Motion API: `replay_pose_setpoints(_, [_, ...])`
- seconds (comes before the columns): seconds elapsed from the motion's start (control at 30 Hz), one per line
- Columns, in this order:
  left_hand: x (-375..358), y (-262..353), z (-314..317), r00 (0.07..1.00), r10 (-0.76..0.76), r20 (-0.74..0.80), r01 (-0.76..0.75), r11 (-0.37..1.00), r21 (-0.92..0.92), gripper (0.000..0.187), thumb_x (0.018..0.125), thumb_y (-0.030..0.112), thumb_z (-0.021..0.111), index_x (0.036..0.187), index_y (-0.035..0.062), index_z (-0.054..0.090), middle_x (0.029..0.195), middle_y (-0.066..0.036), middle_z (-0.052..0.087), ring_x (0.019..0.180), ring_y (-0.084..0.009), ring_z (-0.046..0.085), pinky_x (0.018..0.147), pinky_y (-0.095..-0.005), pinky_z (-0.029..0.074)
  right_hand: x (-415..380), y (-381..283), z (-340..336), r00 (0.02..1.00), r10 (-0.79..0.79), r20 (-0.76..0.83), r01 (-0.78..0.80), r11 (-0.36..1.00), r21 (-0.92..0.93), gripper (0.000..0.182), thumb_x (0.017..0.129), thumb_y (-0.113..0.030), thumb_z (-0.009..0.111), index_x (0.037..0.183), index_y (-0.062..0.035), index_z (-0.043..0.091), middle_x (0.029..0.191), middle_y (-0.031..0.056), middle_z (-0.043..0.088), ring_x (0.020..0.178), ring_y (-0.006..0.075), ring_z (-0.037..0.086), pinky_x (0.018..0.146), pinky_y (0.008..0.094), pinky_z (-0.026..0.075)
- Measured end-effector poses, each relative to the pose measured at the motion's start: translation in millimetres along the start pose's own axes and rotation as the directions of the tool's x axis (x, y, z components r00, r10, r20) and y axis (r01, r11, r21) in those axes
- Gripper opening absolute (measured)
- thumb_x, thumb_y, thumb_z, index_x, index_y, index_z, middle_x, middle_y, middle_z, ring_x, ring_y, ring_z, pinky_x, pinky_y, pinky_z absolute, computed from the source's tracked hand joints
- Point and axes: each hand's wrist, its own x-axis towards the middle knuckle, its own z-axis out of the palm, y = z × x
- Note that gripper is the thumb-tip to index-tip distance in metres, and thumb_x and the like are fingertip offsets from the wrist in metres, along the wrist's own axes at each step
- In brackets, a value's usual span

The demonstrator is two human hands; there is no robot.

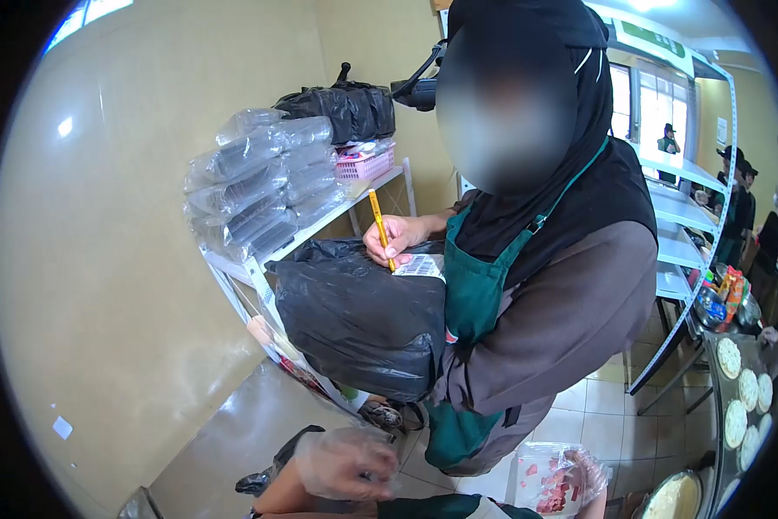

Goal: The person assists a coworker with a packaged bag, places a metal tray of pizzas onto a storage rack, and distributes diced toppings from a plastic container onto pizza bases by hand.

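My left hand (347, 464), in a loose clear plastic glove, is raised at the bottom of the head view. Its fingers are smeared by motion, so I cannot make out whether they are closed. At the lower right my right hand (589, 476), also gloved, grips the side of a clear plastic container (527, 471). Small pink and red pieces (557, 491) lie inside it. In front of me a person in a green apron (480, 290) holds a yellow pen (380, 227) to a printed paper slip (420, 265) on top of a black plastic bag (363, 316).
Clear plastic packs (259, 186) and a pink basket (364, 164) sit on a white shelf at the left. A metal rack (678, 212) stands at the right. Near it, several pale, topped rounds (736, 424) lie on a dark table. Other people stand farther back.
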Motion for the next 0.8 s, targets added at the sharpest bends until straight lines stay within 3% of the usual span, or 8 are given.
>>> replay_pose_setpoints(0.1, [-43, -61, 61, 0.99, 0.025, 0.136, -0.042, 0.991, 0.126, 0.028, 0.083, 0.019, 0.046, 0.106, 0.0026, 0.047, 0.092, -0.016, 0.052, 0.084, -0.0326, 0.054, 0.07, -0.0416, 0.045, -13, 15, 4, 0.999, -0.016, -0.028, 0.016, 1.0, 0.0, 0.037, 0.078, -0.03, 0.054, 0.1, -0.0011, 0.051, 0.091, 0.0117, 0.056, 0.082, 0.0264, 0.055, 0.067, 0.0375, 0.045])
replay_pose_setpoints(0.17, [-60, -99, 113, 0.679, -0.508, 0.53, 0.454, 0.858, 0.242, 0.04, 0.086, 0.03, 0.04, 0.117, 0.0054, 0.041, 0.102, -0.016, 0.051, 0.095, -0.0317, 0.051, 0.081, -0.0387, 0.042, -22, 26, 4, 0.998, -0.022, -0.054, 0.022, 1.0, 0.002, 0.037, 0.078, -0.03, 0.053, 0.1, -0.0013, 0.051, 0.091, 0.0113, 0.056, 0.082, 0.0262, 0.055, 0.067, 0.037, 0.044])
replay_pose_setpoints(0.2, [-56, -101, 126, 0.679, -0.497, 0.54, 0.442, 0.864, 0.24, 0.04, 0.086, 0.03, 0.04, 0.117, 0.0054, 0.041, 0.102, -0.016, 0.051, 0.095, -0.0317, 0.051, 0.081, -0.0387, 0.042, -34, 30, 5, 0.997, -0.022, -0.069, 0.023, 1.0, 0.004, 0.036, 0.078, -0.03, 0.053, 0.1, -0.0014, 0.051, 0.091, 0.0111, 0.056, 0.082, 0.0261, 0.055, 0.066, 0.0368, 0.044])
replay_pose_setpoints(0.33, [-26, -91, 161, 0.648, -0.57, 0.505, 0.756, 0.559, -0.34, 0.053, 0.086, 0.044, 0.036, 0.127, 0.0104, 0.031, 0.122, -0.011, 0.041, 0.112, -0.0249, 0.039, 0.091, -0.0335, 0.034, -35, 67, 0, 0.982, 0.045, -0.183, -0.01, 0.982, 0.187, 0.04, 0.072, -0.033, 0.061, 0.101, -0.008, 0.051, 0.089, 0.0093, 0.055, 0.076, 0.025, 0.054, 0.056, 0.0343, 0.043])
replay_pose_setpoints(0.47, [-16, -99, 230, 0.659, -0.701, 0.273, 0.657, 0.359, -0.663, 0.057, 0.086, 0.044, 0.037, 0.129, 0.007, 0.027, 0.127, -0.012, 0.033, 0.114, -0.0192, 0.036, 0.091, -0.0332, 0.033, -29, 90, 2, 0.966, -0.113, -0.232, 0.163, 0.964, 0.211, 0.045, 0.071, -0.03, 0.064, 0.106, -0.0083, 0.046, 0.093, 0.0095, 0.053, 0.08, 0.0253, 0.052, 0.065, 0.0391, 0.042])
replay_pose_setpoints(0.5, [-13, -99, 242, 0.664, -0.681, 0.308, 0.666, 0.351, -0.658, 0.057, 0.086, 0.044, 0.037, 0.129, 0.007, 0.027, 0.127, -0.012, 0.033, 0.114, -0.0192, 0.036, 0.091, -0.0332, 0.033, -44, 79, 21, 0.946, -0.083, -0.312, 0.16, 0.96, 0.231, 0.044, 0.072, -0.031, 0.061, 0.108, -0.0106, 0.046, 0.1, 0.0081, 0.052, 0.079, 0.0261, 0.051, 0.065, 0.0386, 0.042])
replay_pose_setpoints(0.57, [4, -91, 254, 0.508, -0.778, 0.37, 0.505, -0.078, -0.859, 0.049, 0.086, 0.034, 0.044, 0.121, 0.0017, 0.036, 0.112, -0.014, 0.046, 0.1, -0.0203, 0.047, 0.081, -0.0329, 0.042, -60, 63, 42, 0.945, -0.212, -0.25, 0.27, 0.936, 0.225, 0.046, 0.073, -0.03, 0.06, 0.11, -0.0075, 0.044, 0.1, 0.0103, 0.052, 0.076, 0.0247, 0.053, 0.063, 0.0349, 0.044])
replay_pose_setpoints(0.8, [30, -123, 294, 0.533, -0.469, 0.704, 0.429, -0.568, -0.703, 0.029, 0.084, 0.022, 0.048, 0.104, 0.0006, 0.047, 0.084, -0.014, 0.056, 0.074, -0.0255, 0.058, 0.063, -0.0356, 0.049, -94, 70, 24, 0.909, -0.215, -0.358, 0.175, 0.974, -0.141, 0.048, 0.08, -0.027, 0.054, 0.12, -0.0062, 0.039, 0.097, 0.0098, 0.057, 0.073, 0.0169, 0.059, 0.062, 0.0296, 0.048])
